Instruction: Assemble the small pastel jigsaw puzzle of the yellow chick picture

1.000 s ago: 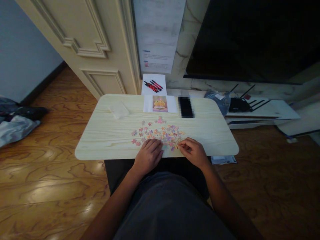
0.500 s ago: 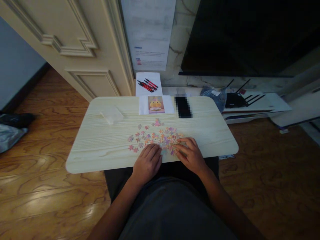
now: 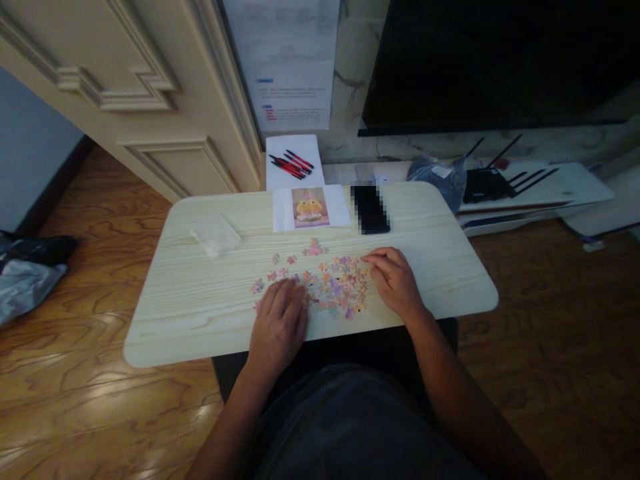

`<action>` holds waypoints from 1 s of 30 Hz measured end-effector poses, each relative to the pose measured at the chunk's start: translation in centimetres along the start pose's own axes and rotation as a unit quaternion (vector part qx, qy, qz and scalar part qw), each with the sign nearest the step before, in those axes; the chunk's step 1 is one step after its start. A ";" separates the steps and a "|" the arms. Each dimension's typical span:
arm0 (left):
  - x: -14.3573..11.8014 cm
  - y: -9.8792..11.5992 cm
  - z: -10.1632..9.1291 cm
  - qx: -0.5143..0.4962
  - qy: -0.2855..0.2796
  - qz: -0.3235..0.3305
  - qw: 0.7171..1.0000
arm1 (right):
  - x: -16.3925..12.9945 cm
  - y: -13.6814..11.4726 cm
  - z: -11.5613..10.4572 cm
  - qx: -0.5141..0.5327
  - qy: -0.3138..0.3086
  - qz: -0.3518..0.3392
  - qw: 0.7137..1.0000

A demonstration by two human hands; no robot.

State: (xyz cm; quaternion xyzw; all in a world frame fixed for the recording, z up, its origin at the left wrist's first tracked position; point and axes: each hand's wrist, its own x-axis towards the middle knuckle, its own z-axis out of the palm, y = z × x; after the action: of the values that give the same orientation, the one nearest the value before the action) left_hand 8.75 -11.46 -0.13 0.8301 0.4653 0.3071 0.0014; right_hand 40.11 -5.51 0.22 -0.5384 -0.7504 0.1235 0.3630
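Small pastel jigsaw pieces (image 3: 336,288) lie loose in a spread-out pile on the light wooden table (image 3: 165,287). My left hand (image 3: 281,315) rests palm down over the pile's left side, its fingers laid on some pieces and covering them. At the right edge of the pile, my right hand (image 3: 395,277) is closed, thumb and index finger together at the pieces; whatever is between the fingertips is too small to make out. Just behind the pile lies a small pink cluster of pieces (image 3: 314,248), apparently joined. A printed picture of a yellow figure (image 3: 309,208) lies behind that.
A phone (image 3: 370,210) lies beside the picture sheet at the table's back edge. Toward the left sits a clear plastic bag (image 3: 216,235). Red and black pens (image 3: 293,165) rest on white paper beyond the table. A router (image 3: 487,187) stands on the low cabinet.
My left hand has shifted left over the pieces. My right hand has moved up and right to the pile's edge, its fingers drawn closer together. The camera view has shifted slightly.
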 end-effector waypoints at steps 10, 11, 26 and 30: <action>1.5 -4.8 -0.1 -0.026 -0.022 -0.043 0.998 | -0.9 -0.1 -0.7 0.025 0.007 0.053 0.998; 1.4 -4.9 0.0 -0.033 -0.023 -0.050 0.998 | -1.0 -0.1 -0.7 0.017 0.002 0.050 0.999; 1.0 -5.1 -0.3 -0.081 -0.027 -0.094 0.992 | -1.2 0.3 -1.7 0.005 -0.040 0.024 0.999; 1.0 -5.1 -0.2 -0.077 -0.021 -0.088 0.993 | -1.1 0.4 -1.9 0.002 -0.064 0.040 0.997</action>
State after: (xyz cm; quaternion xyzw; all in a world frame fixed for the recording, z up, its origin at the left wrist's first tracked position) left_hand 5.09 -7.83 -0.90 0.7894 0.5120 0.3231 0.1019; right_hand 41.87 -6.76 0.85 -0.5581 -0.7499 0.1736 0.3099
